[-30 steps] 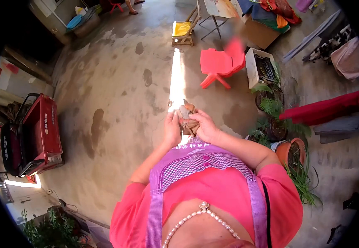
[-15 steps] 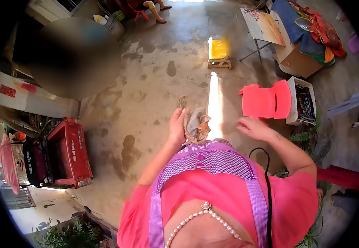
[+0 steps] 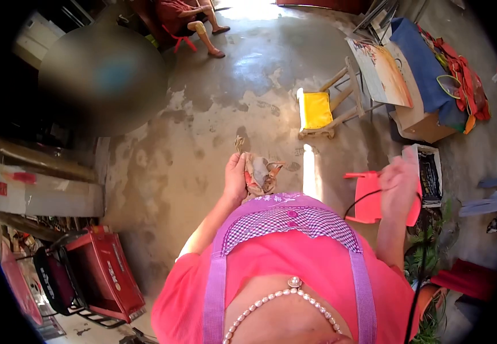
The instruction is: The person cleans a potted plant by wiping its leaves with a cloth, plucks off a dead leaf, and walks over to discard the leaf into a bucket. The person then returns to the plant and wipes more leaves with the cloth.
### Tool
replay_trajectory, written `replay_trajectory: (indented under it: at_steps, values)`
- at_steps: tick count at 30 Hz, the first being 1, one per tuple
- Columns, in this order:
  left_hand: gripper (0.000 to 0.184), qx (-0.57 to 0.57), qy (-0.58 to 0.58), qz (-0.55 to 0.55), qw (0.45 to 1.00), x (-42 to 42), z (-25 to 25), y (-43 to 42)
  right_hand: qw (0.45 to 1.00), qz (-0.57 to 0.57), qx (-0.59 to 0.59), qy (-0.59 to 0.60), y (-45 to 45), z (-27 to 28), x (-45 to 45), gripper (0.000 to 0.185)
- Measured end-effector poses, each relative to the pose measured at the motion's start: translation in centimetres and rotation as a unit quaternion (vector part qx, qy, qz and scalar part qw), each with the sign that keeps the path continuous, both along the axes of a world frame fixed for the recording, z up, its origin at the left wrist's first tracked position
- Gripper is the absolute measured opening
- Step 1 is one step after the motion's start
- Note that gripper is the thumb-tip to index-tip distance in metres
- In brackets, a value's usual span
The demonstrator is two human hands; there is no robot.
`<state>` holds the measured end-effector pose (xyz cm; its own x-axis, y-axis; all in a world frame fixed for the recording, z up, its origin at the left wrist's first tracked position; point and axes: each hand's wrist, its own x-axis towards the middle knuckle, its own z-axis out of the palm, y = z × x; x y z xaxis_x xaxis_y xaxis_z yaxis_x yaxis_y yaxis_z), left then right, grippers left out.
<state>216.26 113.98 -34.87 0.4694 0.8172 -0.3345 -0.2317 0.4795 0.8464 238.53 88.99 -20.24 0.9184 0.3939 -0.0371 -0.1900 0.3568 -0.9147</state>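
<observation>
- While the left hand [image 3: 236,175] alone grips the crumpled grey-brown bundle [image 3: 261,172] at its left side, the right hand [image 3: 398,180] has gone farther away from it and is now raised at the right, in front of the red chair [image 3: 368,206] as this view shows it.
- For the work, I judge this means that the bundle is only supported by one hand at present; it is held just beyond the apron [image 3: 285,223], well apart from the right hand.
- The right hand is blurred, so I cannot tell whether its fingers are open or closed; the black cord [image 3: 414,298] passes near it, and whether it is held I also cannot tell.
- One second ago, both hands were on the bundle; half a second ago, the right hand was already apart, but nearer to it.
- The view has shifted too: the yellow seat [image 3: 316,110] appears more clearly, and more of the seated person [image 3: 174,17] has come into sight.
</observation>
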Motion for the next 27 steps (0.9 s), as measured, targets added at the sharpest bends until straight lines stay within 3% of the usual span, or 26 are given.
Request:
replay_trajectory:
  at_steps: [1,2,4,6,8,10,12,14,16,18,20,21,22,24,26,27]
  values:
    - [0.014,-0.003,-0.001,-0.01,1.0,0.8,1.2,2.6,0.983,-0.108,0.14,-0.052,1.3,1.1,2.0,0.025]
    - [0.013,0.008,-0.002,-0.008,1.0,2.3,1.2,5.4,0.932,-0.212,0.274,-0.104,2.6,1.8,4.5,0.024]
    - [0.012,0.025,0.005,-0.007,1.0,4.8,0.9,10.4,0.875,-0.196,0.356,-0.262,6.9,3.0,8.9,0.022]
    - [0.011,-0.008,-0.057,-0.043,0.997,7.9,0.8,14.2,0.886,-0.048,0.397,-0.236,15.8,6.9,10.2,0.016]
    - [0.012,0.0,-0.084,-0.068,0.994,11.5,0.7,17.0,0.921,-0.102,0.23,-0.297,26.0,8.4,11.0,0.014]
    - [0.013,-0.003,-0.094,-0.089,0.992,15.4,1.3,19.5,0.889,0.02,0.091,-0.449,34.6,6.4,13.3,0.016]
    - [0.013,0.01,-0.083,-0.121,0.989,17.7,0.1,23.0,0.744,0.187,-0.16,-0.622,39.3,3.7,16.9,0.019]
    - [0.014,0.048,-0.059,-0.167,0.983,20.2,-1.5,27.2,0.552,0.326,-0.236,-0.73,40.8,-1.4,22.0,0.018]
    - [0.015,0.022,-0.028,-0.128,0.991,22.7,-1.3,32.6,0.445,0.489,-0.377,-0.649,41.2,-4.7,26.0,0.018]
    - [0.015,-0.065,-0.012,-0.064,0.996,25.5,-1.6,38.2,0.611,0.489,-0.388,-0.486,43.5,-9.3,28.0,0.019]
    - [0.015,0.0,0.006,-0.043,0.999,29.0,-1.0,43.7,0.775,0.465,-0.343,-0.256,48.7,-13.3,28.4,0.028]
    - [0.015,0.032,0.021,-0.049,0.998,30.8,-0.8,46.2,0.816,0.481,-0.283,-0.154,52.8,-14.5,29.1,0.035]
    - [0.014,0.059,0.033,-0.055,0.996,32.3,-0.6,47.6,0.842,0.488,-0.224,-0.047,56.0,-15.0,29.2,0.044]
    - [0.014,0.054,0.015,-0.044,0.997,36.4,0.2,51.7,0.827,0.542,-0.152,0.001,63.6,-14.5,29.8,0.065]
    - [0.013,0.049,-0.002,-0.032,0.998,40.1,0.3,55.3,0.787,0.591,-0.146,-0.096,69.3,-14.9,31.4,0.079]
    - [0.013,0.037,-0.015,-0.039,0.998,42.1,-0.1,57.4,0.792,0.593,-0.116,-0.085,72.0,-14.2,32.2,0.088]
